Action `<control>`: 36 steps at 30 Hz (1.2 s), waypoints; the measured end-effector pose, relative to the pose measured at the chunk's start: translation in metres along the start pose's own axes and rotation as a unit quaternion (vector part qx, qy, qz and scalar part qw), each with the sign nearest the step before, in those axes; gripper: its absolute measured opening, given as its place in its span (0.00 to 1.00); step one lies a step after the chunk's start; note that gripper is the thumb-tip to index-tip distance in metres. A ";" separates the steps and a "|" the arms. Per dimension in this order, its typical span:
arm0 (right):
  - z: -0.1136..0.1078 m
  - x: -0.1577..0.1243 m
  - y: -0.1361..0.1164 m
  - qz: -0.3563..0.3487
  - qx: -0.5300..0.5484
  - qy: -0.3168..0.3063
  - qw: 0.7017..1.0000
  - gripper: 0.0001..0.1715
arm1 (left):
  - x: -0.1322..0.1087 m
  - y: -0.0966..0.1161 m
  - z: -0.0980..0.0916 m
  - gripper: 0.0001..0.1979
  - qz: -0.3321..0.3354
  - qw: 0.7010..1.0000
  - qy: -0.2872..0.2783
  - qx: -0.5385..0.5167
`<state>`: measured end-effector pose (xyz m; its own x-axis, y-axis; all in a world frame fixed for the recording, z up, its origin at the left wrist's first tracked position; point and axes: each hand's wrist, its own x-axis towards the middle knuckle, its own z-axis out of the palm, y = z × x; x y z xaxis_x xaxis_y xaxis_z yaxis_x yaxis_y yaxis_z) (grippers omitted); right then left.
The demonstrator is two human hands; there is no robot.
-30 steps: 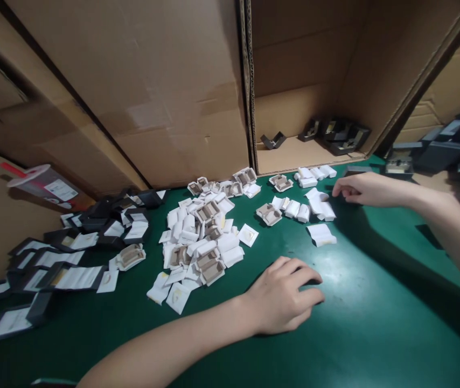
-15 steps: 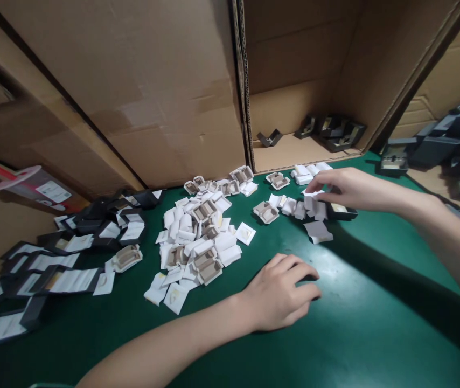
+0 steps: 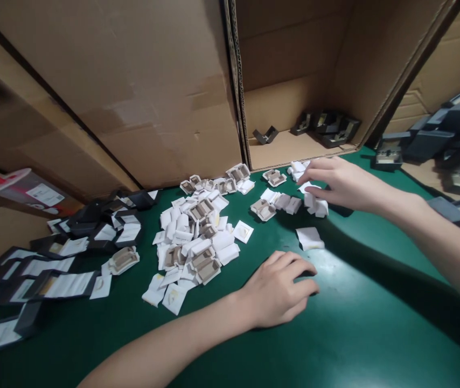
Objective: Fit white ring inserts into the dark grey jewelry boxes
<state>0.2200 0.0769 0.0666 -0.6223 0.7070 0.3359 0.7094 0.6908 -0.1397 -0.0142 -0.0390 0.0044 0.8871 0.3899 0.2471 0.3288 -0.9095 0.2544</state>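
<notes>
My left hand rests on the green table with its fingers loosely apart and nothing in them. Farther back on the right, my right hand pinches a small folded white cardboard insert between thumb and fingers; its fingertips partly cover the piece. Just in front lies a flat white piece. More small white inserts sit left of the right hand, beside an open grey-lined insert. A dark box shows only slightly under the right hand. Left of my left hand spreads a heap of white inserts.
Black boxes with white papers lie at the left, near a lidded plastic cup. Tall cardboard stands behind the heap. An open carton holds several dark boxes; more dark boxes are piled at the right.
The view has shifted slightly. My right hand has moved a little, now covering most of the dark box. The flat white piece lies farther from the insert under my fingers. My left hand stays put.
</notes>
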 end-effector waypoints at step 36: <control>0.039 -0.099 -0.012 -0.028 0.194 0.077 0.978 0.10 | 0.146 -0.060 0.033 0.27 -0.157 0.941 0.295 -0.051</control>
<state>0.2605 0.0046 -0.0016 -0.5790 0.6554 0.4849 0.4775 0.7547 -0.4499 0.1064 0.0679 -0.0051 0.4068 0.6773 0.6131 0.4857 -0.7287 0.4828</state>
